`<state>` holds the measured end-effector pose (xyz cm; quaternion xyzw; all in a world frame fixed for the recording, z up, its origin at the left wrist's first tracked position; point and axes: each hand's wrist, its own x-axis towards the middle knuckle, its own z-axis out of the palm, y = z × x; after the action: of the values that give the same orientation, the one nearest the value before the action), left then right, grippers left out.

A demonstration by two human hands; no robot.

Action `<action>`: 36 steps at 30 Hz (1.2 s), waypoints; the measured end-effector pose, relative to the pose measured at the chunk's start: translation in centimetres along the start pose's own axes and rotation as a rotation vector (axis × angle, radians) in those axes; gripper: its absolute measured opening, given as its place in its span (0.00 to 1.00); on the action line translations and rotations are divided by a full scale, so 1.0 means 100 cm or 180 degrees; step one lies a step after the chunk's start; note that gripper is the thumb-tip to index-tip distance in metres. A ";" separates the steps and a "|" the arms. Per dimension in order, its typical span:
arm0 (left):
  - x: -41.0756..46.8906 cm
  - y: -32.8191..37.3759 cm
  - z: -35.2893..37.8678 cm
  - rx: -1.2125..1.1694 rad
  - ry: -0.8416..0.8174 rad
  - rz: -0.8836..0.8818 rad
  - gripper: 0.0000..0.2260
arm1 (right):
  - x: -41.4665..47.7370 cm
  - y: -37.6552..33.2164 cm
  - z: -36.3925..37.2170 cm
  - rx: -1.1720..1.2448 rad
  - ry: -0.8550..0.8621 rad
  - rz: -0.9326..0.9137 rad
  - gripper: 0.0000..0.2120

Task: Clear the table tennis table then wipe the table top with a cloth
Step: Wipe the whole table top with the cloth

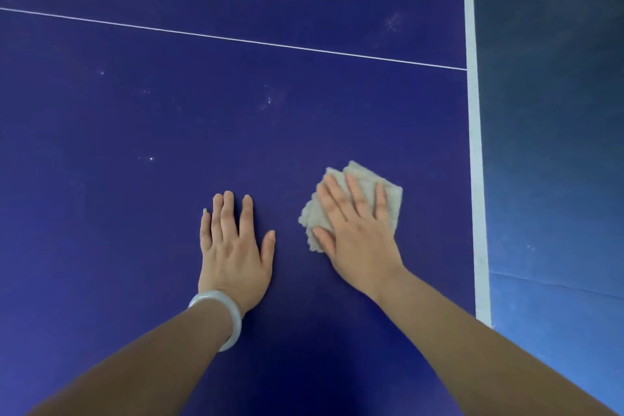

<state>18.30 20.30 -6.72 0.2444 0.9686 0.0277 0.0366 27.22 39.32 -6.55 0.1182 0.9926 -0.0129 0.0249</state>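
- My right hand [358,230] has its fingers [354,192] straight, pressing flat on the beige cloth [388,196].
- My left hand [234,246] lies flat, fingers spread, on the blue table top [135,145].
- The cloth sits near the white edge line [476,145].
- A pale bangle [229,314] circles my left wrist.

The table top [169,152] is a deep, even indigo blue, darkest along its near side. A thin white line [236,40] crosses it at a slant, and a broad white band [474,145] borders its right edge. Pale whitish specks [268,100] and faint smudges, possibly dust, dot the blue. The cloth [393,204] is plain beige, with no print. The bangle [236,321] is milky white. The floor [557,111] is a duller, greyer blue, turning brighter blue lower down.
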 end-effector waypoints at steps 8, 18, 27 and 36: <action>-0.001 0.000 -0.001 -0.0039 -0.0014 0.0031 0.32 | 0.032 0.119 -0.006 0.0370 0.0016 0.1686 0.30; 0.000 -0.001 0.002 0.0024 -0.0001 0.0082 0.32 | 0.161 0.058 -0.027 0.0484 -0.0392 0.0609 0.29; 0.000 0.000 -0.002 -0.0006 -0.0130 0.0140 0.33 | 0.036 0.077 -0.012 0.0432 -0.0018 0.2068 0.29; -0.001 -0.004 -0.008 -0.0230 -0.0245 0.0247 0.31 | 0.006 -0.064 0.004 0.0318 0.0140 0.1759 0.30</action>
<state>18.15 19.88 -5.90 0.2812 0.9546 0.0546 0.0815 25.14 33.27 -6.85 0.3857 0.9212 -0.0520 0.0002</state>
